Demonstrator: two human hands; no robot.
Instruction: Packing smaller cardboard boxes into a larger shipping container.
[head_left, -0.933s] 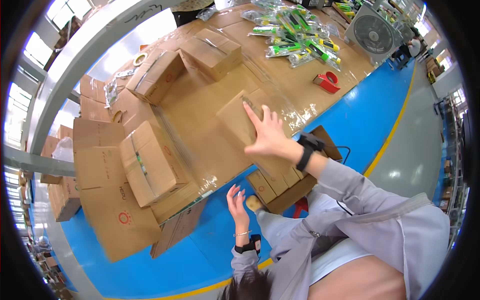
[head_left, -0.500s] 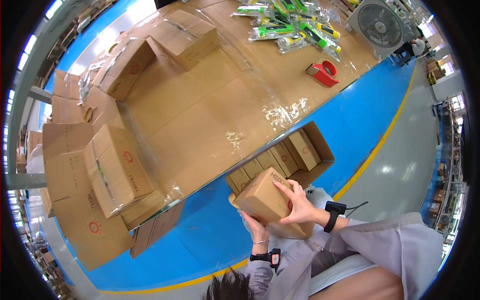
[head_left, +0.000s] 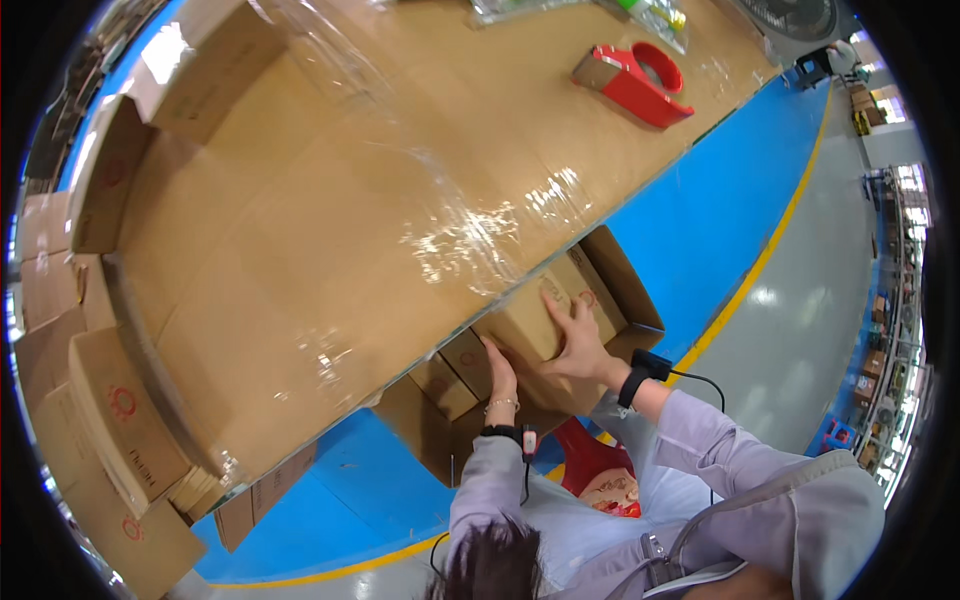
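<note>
Between my two hands is a small brown cardboard box (head_left: 522, 318), over the open top of a larger cardboard carton (head_left: 632, 282). My left hand (head_left: 502, 378) presses along the box's near left side. With fingers spread across the top and near face, my right hand (head_left: 580, 345) grips it from the right. Other small boxes (head_left: 466, 358) stand in the carton on both sides of the held one. How deep the held box sits in the carton is hard to tell. The carton stands against the near edge of the table (head_left: 300, 240).
A red tape dispenser (head_left: 640, 92) lies on the table at the far right, near plastic-bagged items (head_left: 655, 18) and a fan (head_left: 795, 15). Closed cardboard boxes (head_left: 132, 415) stand at the left. Below my hands is a red stool (head_left: 588, 455) on the blue floor (head_left: 370, 480).
Both hands have moved the small box from near my body forward, over the carton among the other boxes. My view has shifted closer to the table.
</note>
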